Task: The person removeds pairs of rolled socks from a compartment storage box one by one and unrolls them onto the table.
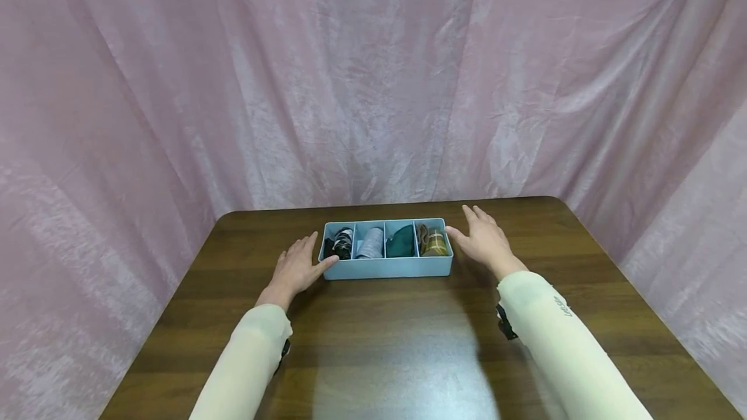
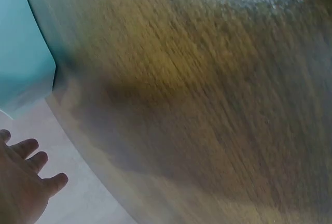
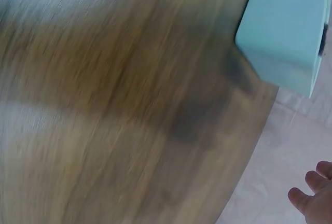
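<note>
A light blue box [image 1: 387, 269] with a row of compartments sits on the wooden table. Inside lie a black-and-white cloth roll [image 1: 343, 244], a grey-blue roll [image 1: 371, 244], a dark green folded cloth [image 1: 401, 242] and a brown and mustard cloth bundle [image 1: 435, 243]. My left hand [image 1: 296, 267] is at the box's left end, fingers extended, thumb overlapping the near corner in the head view. Off the right end hovers my right hand [image 1: 484, 238], fingers spread and holding nothing. Both wrist views show fingers beside the box's side [image 2: 23, 42], [image 3: 282, 32].
The brown wooden table [image 1: 373, 329] has rounded far corners and reflects light near its front. Behind it and along both sides hangs a pink velvet curtain [image 1: 373, 83]. Shadows of both arms fall across the tabletop.
</note>
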Motion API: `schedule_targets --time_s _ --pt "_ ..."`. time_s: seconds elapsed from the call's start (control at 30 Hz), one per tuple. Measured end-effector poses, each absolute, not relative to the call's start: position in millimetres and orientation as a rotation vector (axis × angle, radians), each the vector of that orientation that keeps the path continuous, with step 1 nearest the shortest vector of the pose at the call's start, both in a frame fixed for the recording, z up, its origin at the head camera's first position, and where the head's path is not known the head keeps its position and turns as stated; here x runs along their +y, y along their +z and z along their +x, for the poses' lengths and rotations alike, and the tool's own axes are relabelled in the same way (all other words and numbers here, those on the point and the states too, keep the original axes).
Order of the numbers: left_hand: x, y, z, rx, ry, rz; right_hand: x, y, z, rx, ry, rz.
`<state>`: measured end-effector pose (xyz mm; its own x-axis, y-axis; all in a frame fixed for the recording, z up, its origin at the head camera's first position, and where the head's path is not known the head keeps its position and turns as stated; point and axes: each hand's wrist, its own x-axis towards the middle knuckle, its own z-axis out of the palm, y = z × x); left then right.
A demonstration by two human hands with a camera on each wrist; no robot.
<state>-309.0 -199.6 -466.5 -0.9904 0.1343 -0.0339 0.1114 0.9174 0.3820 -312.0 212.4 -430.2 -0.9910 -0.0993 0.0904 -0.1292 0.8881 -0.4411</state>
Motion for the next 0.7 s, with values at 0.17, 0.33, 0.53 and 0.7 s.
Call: schedule_targets --time_s 0.17,0.33,0.53,0.7 --pt "-198 -469 -308 3.027 0.590 0.202 197 -428 -312 -2.964 0.777 0.171" --pt "-200 -473 -308 3.032 0.589 0.207 183 -424 -312 -2.930 0.865 0.178" --pt "-201 -476 -306 3.018 0.686 0.210 172 -422 -312 -2.897 0.950 0.146" --pt "-201 -479 -304 3.008 0.779 0.216 169 -423 -314 -2.895 0.998 0.125"
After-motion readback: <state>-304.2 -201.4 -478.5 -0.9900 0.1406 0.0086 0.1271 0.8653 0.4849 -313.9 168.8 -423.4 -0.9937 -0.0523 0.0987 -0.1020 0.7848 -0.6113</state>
